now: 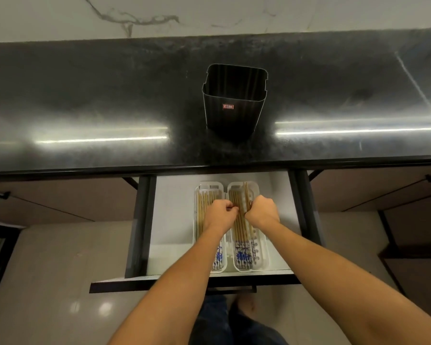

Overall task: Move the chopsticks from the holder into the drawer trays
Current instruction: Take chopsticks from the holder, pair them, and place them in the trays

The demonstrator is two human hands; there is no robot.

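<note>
The black holder [234,100] stands upright on the dark countertop; I see no chopsticks in it. Below, the drawer [171,220] is pulled out with two white trays side by side. The left tray [199,192] and the right tray [259,245] each hold several wooden chopsticks [241,235] with blue-and-white patterned ends toward me. My left hand [218,215] is over the left tray, its curled fingers pinching chopsticks in the right tray. My right hand [263,211] grips a few chopsticks [246,195] that stick up tilted over the right tray.
The glossy black countertop [110,108] runs across the view, with a marble wall behind it. The drawer's dark front edge [184,282] juts toward me. Closed cabinet fronts flank the drawer, and a pale tiled floor lies below.
</note>
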